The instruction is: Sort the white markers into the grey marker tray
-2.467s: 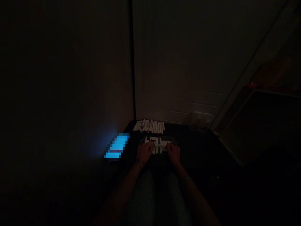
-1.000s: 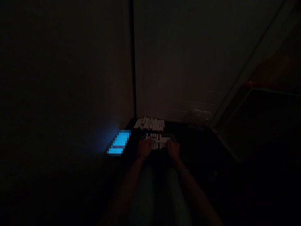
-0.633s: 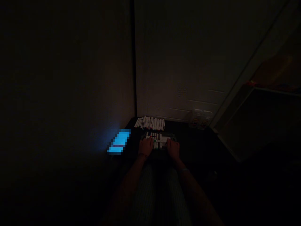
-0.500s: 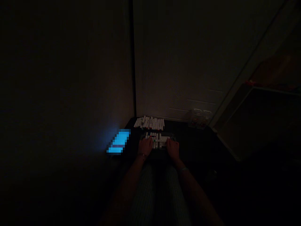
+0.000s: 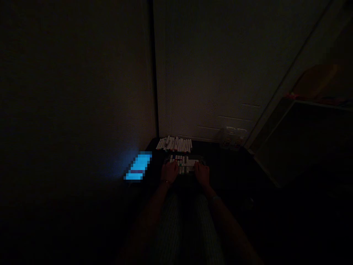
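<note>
The scene is very dark. My left hand (image 5: 169, 172) rests on the left end of a dark tray (image 5: 203, 161) filled with several white markers (image 5: 183, 164). My right hand (image 5: 202, 173) lies on the tray's right end, its fingers over one marker that lies crosswise. Both hands curl down onto the markers; whether either grips one is too dim to tell. A second row of white markers (image 5: 174, 144) lies further back by the wall. My legs stretch out below the tray.
A glowing blue screen (image 5: 137, 167) lies left of the tray on the dark floor. A small clear container (image 5: 231, 137) stands against the back wall. A door and a wall corner (image 5: 154, 73) rise behind. Dark furniture (image 5: 303, 143) stands on the right.
Both hands stay on the tray of markers; the view has shifted slightly. No marker is visibly lifted or moved.
</note>
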